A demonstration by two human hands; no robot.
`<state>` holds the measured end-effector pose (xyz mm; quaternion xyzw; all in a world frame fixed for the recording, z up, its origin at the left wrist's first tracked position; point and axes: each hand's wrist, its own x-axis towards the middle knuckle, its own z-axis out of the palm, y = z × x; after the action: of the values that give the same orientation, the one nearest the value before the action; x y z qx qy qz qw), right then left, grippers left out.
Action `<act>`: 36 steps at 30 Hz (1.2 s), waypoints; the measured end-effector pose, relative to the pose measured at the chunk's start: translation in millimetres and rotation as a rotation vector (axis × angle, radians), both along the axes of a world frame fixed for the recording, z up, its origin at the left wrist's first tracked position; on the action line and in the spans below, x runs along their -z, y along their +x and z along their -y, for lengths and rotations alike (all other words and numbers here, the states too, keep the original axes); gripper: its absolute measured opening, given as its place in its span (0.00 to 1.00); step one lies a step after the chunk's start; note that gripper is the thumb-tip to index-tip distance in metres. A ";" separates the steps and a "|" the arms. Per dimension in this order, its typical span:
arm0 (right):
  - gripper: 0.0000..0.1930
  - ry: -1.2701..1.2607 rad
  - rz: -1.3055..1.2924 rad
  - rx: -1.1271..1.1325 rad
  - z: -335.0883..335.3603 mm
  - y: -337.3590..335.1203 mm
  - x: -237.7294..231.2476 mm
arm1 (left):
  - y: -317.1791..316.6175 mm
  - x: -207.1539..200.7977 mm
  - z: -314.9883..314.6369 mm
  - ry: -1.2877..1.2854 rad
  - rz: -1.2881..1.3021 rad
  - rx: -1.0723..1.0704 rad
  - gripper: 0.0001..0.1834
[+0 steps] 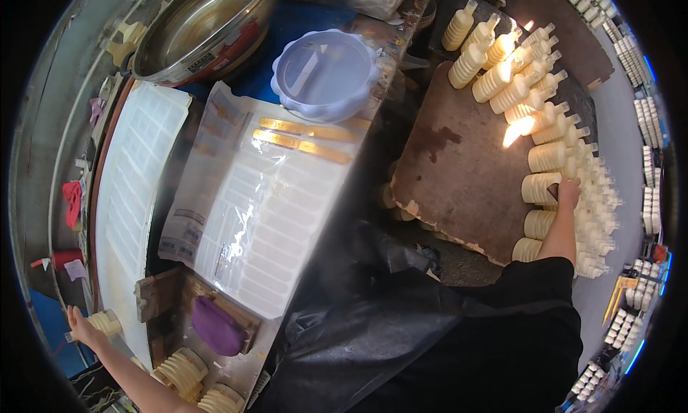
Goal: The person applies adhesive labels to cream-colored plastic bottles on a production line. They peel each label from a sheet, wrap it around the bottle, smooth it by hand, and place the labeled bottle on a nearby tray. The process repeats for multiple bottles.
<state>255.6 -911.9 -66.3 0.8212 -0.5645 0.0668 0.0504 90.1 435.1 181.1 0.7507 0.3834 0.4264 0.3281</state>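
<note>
At the far lower left, my left hand (85, 329) is closed round the neck end of a cream ribbed bottle (107, 322), which lies on its side in the air. My right arm reaches out to the right. There my right hand (568, 192) is closed at the neck of another cream ribbed bottle (539, 188), in a row at the edge of the brown board (459, 169). Its fingertips are partly hidden. Several similar bottles (512, 94) with clear necks stand around it. On the bench, a sheet of clear labels (269, 234) carries two gold strips (279, 139).
A scalloped lavender basin (326, 76) and a large metal bowl (201, 29) sit at the back of the bench. A purple cloth (216, 327) lies on a wooden block at the front, near more ribbed bottles (183, 370). A white label sheet (136, 191) stretches along the left.
</note>
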 end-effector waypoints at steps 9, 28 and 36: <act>0.20 0.021 -0.072 -0.437 -52.7 4.9 12.6 | 123.5 18.6 145.1 -0.265 0.179 0.377 0.17; 0.11 1.474 0.170 -2.033 -576.0 54.3 -316.3 | 99.6 50.5 495.2 -0.330 -0.100 1.630 0.50; 0.33 1.306 -0.112 -2.177 -797.2 19.0 -237.3 | -13.8 86.7 417.9 -1.074 0.474 0.953 0.47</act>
<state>274.6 -114.7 171.0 0.7325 0.4743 -0.2508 -0.4191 76.3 17.3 94.4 0.4602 0.0918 0.1431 0.8714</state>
